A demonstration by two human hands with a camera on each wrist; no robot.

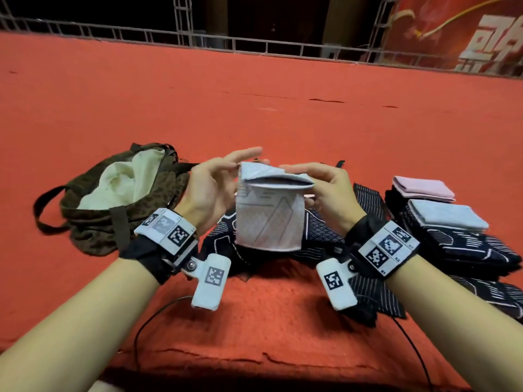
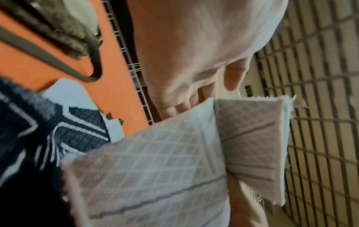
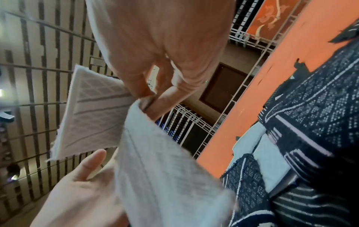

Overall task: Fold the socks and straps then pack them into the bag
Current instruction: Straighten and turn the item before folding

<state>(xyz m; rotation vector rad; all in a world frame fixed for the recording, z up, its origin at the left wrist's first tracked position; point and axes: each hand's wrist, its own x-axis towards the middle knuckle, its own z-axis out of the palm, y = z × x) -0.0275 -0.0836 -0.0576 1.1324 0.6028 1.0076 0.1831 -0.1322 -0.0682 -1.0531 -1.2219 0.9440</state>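
right hand (image 1: 325,188) pinches the pale sock (image 1: 268,219) at its fold, raised over the dark pile so the lower half hangs free; left hand (image 1: 215,188), fingers seemingly straight, steadies the other edge; bag (image 1: 93,222) gapes leftward

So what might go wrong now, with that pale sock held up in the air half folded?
The white sock is held only at its top fold, the right hand pinching one corner and the left hand at the other end, so the fold may slip open. Its loose lower half hangs just above the dark unfolded socks and might snag them. The folded stack sits close to the right wrist, where a careless sweep might topple it.
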